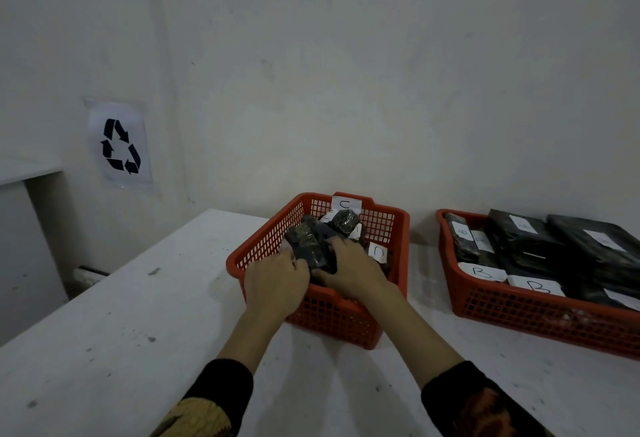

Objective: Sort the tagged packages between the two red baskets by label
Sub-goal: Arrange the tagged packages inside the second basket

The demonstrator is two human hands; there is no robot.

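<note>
White table: both baskets are carried on it, well apart from each other.

Right red basket: set at the right; flat black packages are laid in it, with tags marked B shown along the near side.

Left red basket: set at centre; a loose heap of black packages is held in it, with tags marked C visible on the far and right sides.

Held package: a dark wrapped bundle, kept over the near part of the left basket. Its tag is not shown; it should be turned until the letter can be read before it is placed.

Left hand: fingers are curled onto the bundle's near left edge.

Right hand: fingers are wrapped over the bundle's right side, clamped on it.
</note>
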